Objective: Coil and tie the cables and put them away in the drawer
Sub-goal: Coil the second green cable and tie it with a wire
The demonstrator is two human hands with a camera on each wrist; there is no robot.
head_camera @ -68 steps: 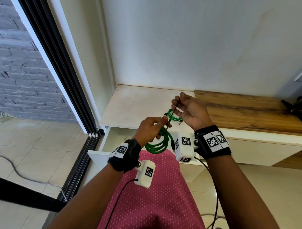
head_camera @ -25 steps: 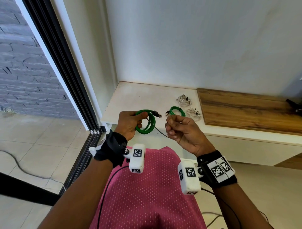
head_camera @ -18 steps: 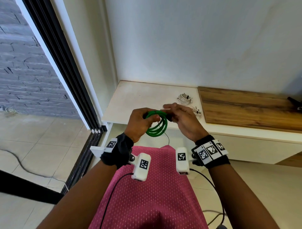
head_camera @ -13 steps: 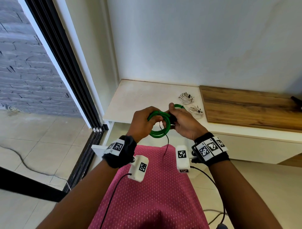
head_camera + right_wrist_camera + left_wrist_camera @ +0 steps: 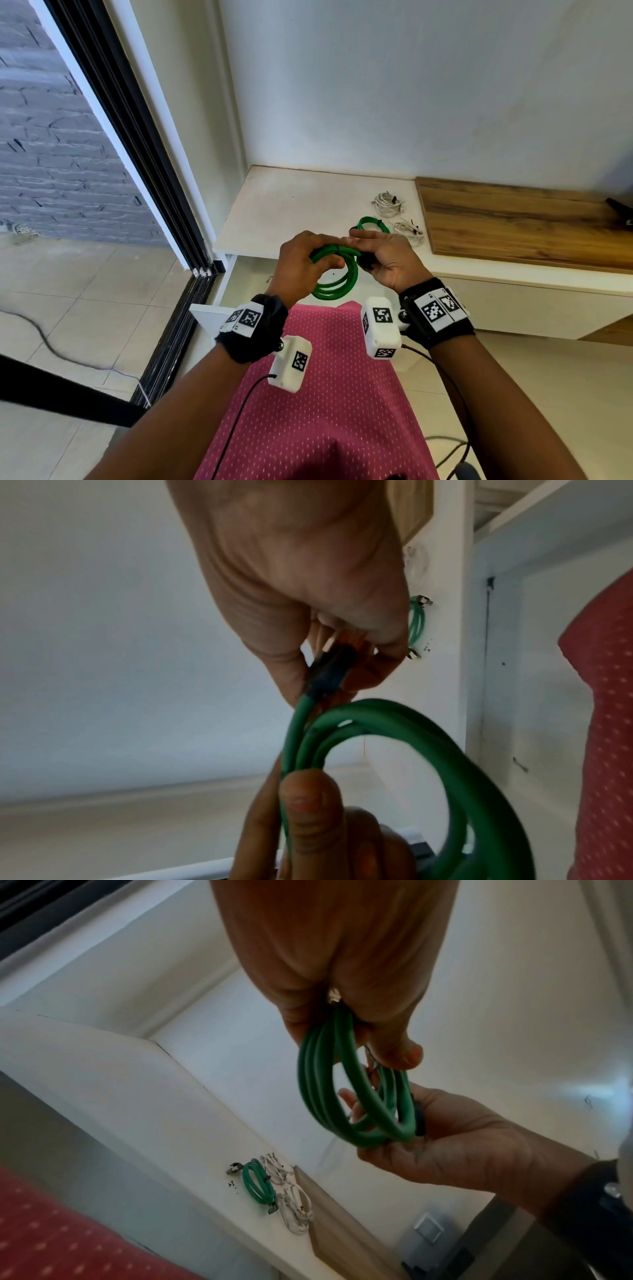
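Note:
A coiled green cable (image 5: pixel 337 279) hangs in front of me above the open white drawer (image 5: pixel 241 279). My left hand (image 5: pixel 322 260) grips the top of the coil (image 5: pixel 329 1096), thumb pressed on the bundled loops (image 5: pixel 394 723). My right hand (image 5: pixel 366 255) pinches the cable's black plug end (image 5: pixel 329 674) against the coil's right side. On the white counter (image 5: pixel 301 209) behind my hands lie a second, tied green coil (image 5: pixel 373 224) and two white cable bundles (image 5: pixel 388 205) (image 5: pixel 409 232). No tie shows around the held coil.
A wooden top (image 5: pixel 520 222) joins the counter on the right. The sliding-door frame (image 5: pixel 137 137) stands to the left, with tiled floor and a loose black cord (image 5: pixel 51 346) below it. My pink garment (image 5: pixel 325 394) fills the lower middle.
My hands have come together at the coil. The right hand, earlier apart with a thin black strand, now holds the plug end. That hanging strand is no longer visible.

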